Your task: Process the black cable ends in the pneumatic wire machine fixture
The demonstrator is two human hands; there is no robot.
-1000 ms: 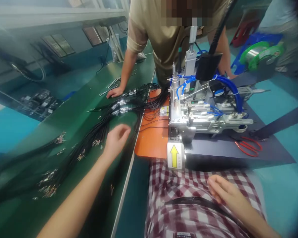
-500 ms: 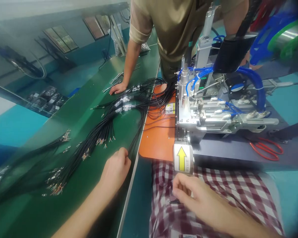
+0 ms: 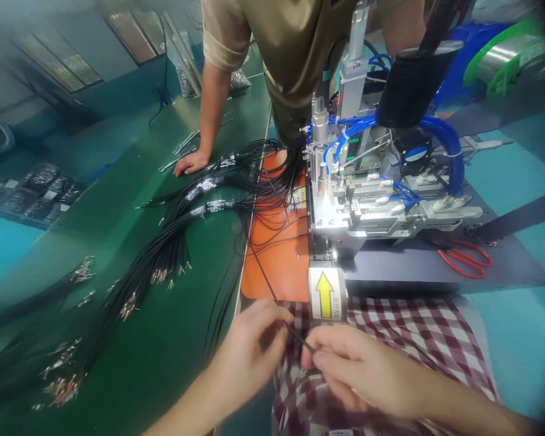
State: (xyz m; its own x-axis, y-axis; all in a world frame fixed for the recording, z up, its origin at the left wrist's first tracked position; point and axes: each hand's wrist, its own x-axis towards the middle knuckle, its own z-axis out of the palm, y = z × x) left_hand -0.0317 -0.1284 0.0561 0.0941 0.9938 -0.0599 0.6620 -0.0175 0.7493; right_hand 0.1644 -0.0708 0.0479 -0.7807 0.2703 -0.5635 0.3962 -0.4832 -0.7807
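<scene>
A thin black cable [image 3: 265, 275] runs from the bundle over the orange plate down to my two hands. My left hand [image 3: 258, 339] pinches it between thumb and fingers just past the plate's front edge. Close by, my right hand [image 3: 345, 363] grips the same cable nearer its end, which is hidden in the fingers. Both hands are above the checkered cloth on my lap. The large bundle of black cables [image 3: 163, 239], with stripped wire ends, lies across the green table to the left. Several cables trail over the orange plate [image 3: 279, 266] beside the machine.
The metal machine [image 3: 345, 200] with blue air hoses stands ahead on the right. A white roller with a yellow arrow [image 3: 326, 295] sticks out at its front. Red-handled scissors [image 3: 465, 257] lie on its base. A co-worker's hand [image 3: 191, 162] rests on the green table [image 3: 131, 166].
My left hand has left the table's edge and come right, close to my right hand. A cable is now stretched between both hands. The view has shifted, so the scene sits further left.
</scene>
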